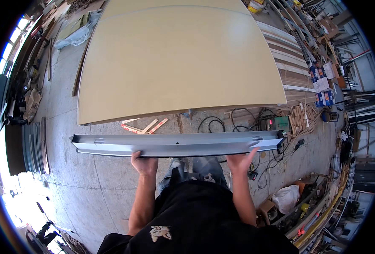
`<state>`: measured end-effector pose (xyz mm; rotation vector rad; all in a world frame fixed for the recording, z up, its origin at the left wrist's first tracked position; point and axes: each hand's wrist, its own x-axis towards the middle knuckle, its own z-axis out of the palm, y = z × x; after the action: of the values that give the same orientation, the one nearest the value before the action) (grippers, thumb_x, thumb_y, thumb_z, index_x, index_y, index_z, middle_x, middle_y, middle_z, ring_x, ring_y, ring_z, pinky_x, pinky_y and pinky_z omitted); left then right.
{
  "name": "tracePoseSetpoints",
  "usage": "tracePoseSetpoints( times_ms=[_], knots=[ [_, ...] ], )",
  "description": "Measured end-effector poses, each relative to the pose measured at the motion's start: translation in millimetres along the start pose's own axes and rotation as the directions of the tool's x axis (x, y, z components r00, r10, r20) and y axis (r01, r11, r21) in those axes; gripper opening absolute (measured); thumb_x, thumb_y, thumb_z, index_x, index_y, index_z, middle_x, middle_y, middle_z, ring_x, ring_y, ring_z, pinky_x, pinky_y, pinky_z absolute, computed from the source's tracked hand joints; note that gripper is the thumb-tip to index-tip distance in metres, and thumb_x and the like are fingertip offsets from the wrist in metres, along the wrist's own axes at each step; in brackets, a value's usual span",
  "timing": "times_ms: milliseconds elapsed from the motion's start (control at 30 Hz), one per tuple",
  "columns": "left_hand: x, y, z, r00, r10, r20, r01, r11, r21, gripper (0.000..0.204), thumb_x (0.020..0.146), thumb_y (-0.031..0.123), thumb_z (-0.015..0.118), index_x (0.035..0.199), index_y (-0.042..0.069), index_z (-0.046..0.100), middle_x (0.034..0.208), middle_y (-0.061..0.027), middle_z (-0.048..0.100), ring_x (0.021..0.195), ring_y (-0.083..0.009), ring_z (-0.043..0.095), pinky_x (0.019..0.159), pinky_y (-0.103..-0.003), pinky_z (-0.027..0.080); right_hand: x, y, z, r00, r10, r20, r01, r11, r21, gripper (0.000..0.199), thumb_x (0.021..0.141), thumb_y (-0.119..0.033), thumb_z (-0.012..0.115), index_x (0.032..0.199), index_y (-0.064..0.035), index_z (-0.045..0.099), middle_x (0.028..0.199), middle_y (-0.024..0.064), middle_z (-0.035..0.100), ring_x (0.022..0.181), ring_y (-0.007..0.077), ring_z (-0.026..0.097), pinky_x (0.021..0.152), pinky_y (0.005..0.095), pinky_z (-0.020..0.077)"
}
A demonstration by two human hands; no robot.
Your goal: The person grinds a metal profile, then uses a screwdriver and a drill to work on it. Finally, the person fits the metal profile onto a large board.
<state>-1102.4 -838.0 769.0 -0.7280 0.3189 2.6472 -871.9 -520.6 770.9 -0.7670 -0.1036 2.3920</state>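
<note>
Concrete workshop floor [90, 186] all around, cluttered at the edges with timber strips and cables. Biggest thing down there is the pale sheet board [179, 59], lying flat just beyond the person's feet. Across the front of it, held level at waist height, runs a long grey metal channel [177, 144]. It looks stiff, thin-walled, probably light but unwieldy at that length, with sharp folded edges, so a wide two-point hold suits it. Left hand [144, 163] wraps the near edge, fingers curled under. Right hand [241, 160] grips likewise, thumb up against the face.
</note>
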Motion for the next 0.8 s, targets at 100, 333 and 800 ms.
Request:
tracePoseSetpoints(
  times_ms=[100, 333, 800],
  knots=[
    [5, -23, -1, 0.998, -0.068, 0.012, 0.068, 0.996, 0.052, 0.059, 0.073, 0.008, 0.060, 0.131, -0.001, 0.064, 0.131, -0.0174, 0.070, 0.132, -0.0377, 0.062, 0.124, -0.054, 0.042, 40, -13, 18, 0.954, -0.205, -0.217, 0.171, 0.971, -0.166, 0.095, 0.091, -0.086, 0.058, 0.154, -0.0166, 0.049, 0.148, 0.0059, 0.058, 0.133, 0.0303, 0.057, 0.113, 0.0543, 0.0480],
    [21, -50, -9, 0.992, -0.114, -0.048, 0.116, 0.993, 0.033, 0.054, 0.077, 0.002, 0.056, 0.131, 0.000, 0.066, 0.134, -0.0152, 0.070, 0.131, -0.0360, 0.063, 0.122, -0.053, 0.045, 80, -43, 18, 0.955, -0.201, -0.219, 0.157, 0.967, -0.202, 0.098, 0.090, -0.088, 0.056, 0.159, -0.0197, 0.043, 0.156, 0.0060, 0.050, 0.140, 0.0322, 0.051, 0.118, 0.0569, 0.0430],
    [14, -53, 20, 0.980, -0.001, -0.200, 0.022, 0.994, 0.103, 0.045, 0.078, 0.003, 0.056, 0.122, 0.001, 0.067, 0.129, -0.0111, 0.071, 0.129, -0.0319, 0.064, 0.120, -0.049, 0.046, 100, -36, 64, 0.938, -0.093, -0.335, 0.008, 0.969, -0.246, 0.092, 0.098, -0.085, 0.045, 0.164, -0.0214, 0.040, 0.163, 0.0055, 0.048, 0.147, 0.0315, 0.047, 0.123, 0.0550, 0.0372]
  ],
)
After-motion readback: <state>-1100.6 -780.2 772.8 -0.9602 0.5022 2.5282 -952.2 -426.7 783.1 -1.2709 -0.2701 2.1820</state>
